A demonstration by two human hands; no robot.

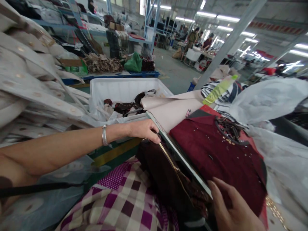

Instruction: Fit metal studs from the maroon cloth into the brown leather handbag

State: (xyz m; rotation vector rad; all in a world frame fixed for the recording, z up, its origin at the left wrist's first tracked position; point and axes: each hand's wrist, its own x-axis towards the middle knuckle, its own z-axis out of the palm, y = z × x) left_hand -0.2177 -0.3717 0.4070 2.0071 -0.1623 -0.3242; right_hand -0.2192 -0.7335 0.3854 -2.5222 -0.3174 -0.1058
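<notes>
Clamping the far end of a gold zip [167,156] between thumb and curled fingers with the left hand [145,130], with no visible gap at the tips. On that wrist, a silver bracelet [104,135]. With the right hand [232,205] half curled, slightly blurred, close against the metal edge of the table [190,168]; impossible to tell whether gripping anything.

Spread over the table, dark red cloth [192,136], specked with pale bits. On top, a coil of dark strips [228,125] and a few brass rings [230,141]. Beyond, a pale pink sheet [173,110], a yellow-green strip [218,91] and crumpled clear plastic [269,99]. At lower right, a gold chain [274,208]. Ahead, a white tub [125,85] with dark scraps [126,109] inside. At left, a tall heap of beige pieces [31,86]. Farther back, a green sack [133,62], a slanting pillar [231,45], rows of ceiling lights [228,18] and people [208,41] at a workbench.

Below the left hand and alongside the table edge, a dark brown bag [156,166], tilted, reaching down toward the right hand, with the zip along the upper side. Under the bag, purple checked fabric [125,205] over the lap.
</notes>
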